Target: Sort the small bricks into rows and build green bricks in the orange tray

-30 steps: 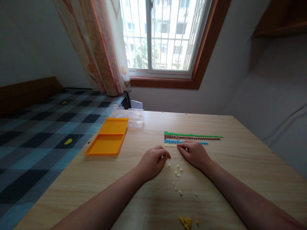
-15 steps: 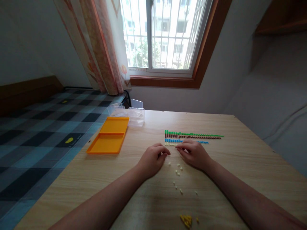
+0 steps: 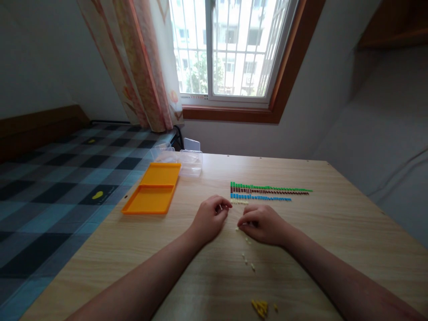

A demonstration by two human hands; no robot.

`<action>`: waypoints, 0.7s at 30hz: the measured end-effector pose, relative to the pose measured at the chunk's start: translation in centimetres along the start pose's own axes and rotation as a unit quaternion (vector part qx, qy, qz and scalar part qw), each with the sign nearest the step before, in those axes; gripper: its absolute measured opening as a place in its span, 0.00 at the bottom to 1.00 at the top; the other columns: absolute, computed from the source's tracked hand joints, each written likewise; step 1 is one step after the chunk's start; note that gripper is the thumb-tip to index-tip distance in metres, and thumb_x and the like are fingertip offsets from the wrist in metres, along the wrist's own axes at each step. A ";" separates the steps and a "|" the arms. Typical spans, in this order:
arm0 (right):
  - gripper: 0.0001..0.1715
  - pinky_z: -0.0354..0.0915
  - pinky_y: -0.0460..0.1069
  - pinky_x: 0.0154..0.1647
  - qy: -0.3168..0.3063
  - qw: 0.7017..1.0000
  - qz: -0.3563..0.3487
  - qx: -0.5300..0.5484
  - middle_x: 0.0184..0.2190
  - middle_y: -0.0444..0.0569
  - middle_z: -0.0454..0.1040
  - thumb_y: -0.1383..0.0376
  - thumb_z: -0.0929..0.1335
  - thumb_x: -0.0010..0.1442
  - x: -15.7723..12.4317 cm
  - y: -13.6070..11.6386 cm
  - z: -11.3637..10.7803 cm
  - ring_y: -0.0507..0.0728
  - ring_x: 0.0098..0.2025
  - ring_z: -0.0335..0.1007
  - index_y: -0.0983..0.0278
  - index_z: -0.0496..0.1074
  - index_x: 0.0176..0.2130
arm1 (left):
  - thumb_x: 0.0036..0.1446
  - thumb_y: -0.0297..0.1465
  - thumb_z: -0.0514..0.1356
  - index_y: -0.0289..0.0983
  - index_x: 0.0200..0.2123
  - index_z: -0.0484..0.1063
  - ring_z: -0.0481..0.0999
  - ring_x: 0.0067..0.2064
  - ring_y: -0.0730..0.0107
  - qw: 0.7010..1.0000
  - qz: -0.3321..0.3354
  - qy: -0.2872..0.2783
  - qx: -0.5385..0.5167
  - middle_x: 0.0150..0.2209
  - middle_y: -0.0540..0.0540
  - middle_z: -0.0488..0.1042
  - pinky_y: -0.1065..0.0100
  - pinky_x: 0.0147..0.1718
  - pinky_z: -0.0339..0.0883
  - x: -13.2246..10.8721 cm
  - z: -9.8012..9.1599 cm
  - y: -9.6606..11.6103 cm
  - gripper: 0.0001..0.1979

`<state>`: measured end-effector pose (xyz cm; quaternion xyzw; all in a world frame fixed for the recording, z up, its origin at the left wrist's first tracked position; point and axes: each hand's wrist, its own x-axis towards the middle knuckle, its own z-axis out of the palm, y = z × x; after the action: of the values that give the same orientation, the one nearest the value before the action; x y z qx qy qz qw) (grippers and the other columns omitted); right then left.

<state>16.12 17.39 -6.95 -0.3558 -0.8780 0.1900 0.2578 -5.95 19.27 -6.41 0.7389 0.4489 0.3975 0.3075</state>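
Observation:
My left hand [image 3: 212, 219] rests on the table at the left end of the rows, fingers loosely curled with thumb and fingertips apart and nothing visible between them. A small pale yellow piece [image 3: 237, 229] lies at the fingertips of my right hand [image 3: 264, 224], whose thumb and index finger are pinched on it. Just beyond both hands is a short row of pale yellow pieces [image 3: 240, 202]. Behind it run longer rows of blue pieces [image 3: 261, 197], brown pieces [image 3: 267, 191] and green pieces [image 3: 270, 187]. Several loose pale pieces [image 3: 253, 267] are scattered nearer me.
A pile of darker yellow pieces [image 3: 260, 307] lies at the near edge of view. An open orange case [image 3: 152, 200] sits on the left of the wooden table [image 3: 334, 232], with clear plastic boxes [image 3: 190, 162] behind it. A checked bed [image 3: 43, 200] adjoins on the left.
My right hand has moved back from the pale row toward me, down to a loose pale piece. My left hand has shifted slightly away from me, toward the rows.

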 end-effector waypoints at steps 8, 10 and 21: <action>0.08 0.61 0.47 0.34 0.004 1.000 0.004 0.002 0.28 0.45 0.75 0.69 0.70 0.59 0.0 -0.4 0.5 0.52 0.31 0.70 0.59 0.82 0.35 | 0.52 0.18 0.58 0.35 0.32 0.78 0.72 0.32 0.72 1.000 0.001 -0.003 -0.005 0.31 0.49 0.75 0.70 0.33 0.64 0.0 0.0 -0.1 0.11; 0.08 0.60 0.46 0.34 0.020 1.000 0.015 0.004 0.28 0.44 0.75 0.69 0.70 0.59 0.1 -0.2 0.3 0.52 0.31 0.70 0.60 0.81 0.34 | 0.52 0.18 0.57 0.35 0.32 0.78 0.71 0.32 0.72 1.000 -0.001 -0.003 -0.006 0.31 0.49 0.75 0.70 0.33 0.63 0.0 -0.1 -0.1 0.11; 0.10 0.63 0.48 0.37 0.128 0.967 0.186 -0.123 0.31 0.47 0.79 0.64 0.69 0.62 -0.5 3.6 -1.1 0.56 0.34 0.73 0.59 0.82 0.33 | 0.52 0.20 0.57 0.35 0.32 0.79 0.70 0.31 0.71 1.000 -0.017 -0.010 -0.001 0.30 0.48 0.75 0.69 0.32 0.63 0.1 -0.1 -0.2 0.11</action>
<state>18.98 19.57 -8.09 -0.5629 -0.7730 0.0783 0.2821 -6.11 19.46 -6.49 0.7347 0.4577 0.3855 0.3197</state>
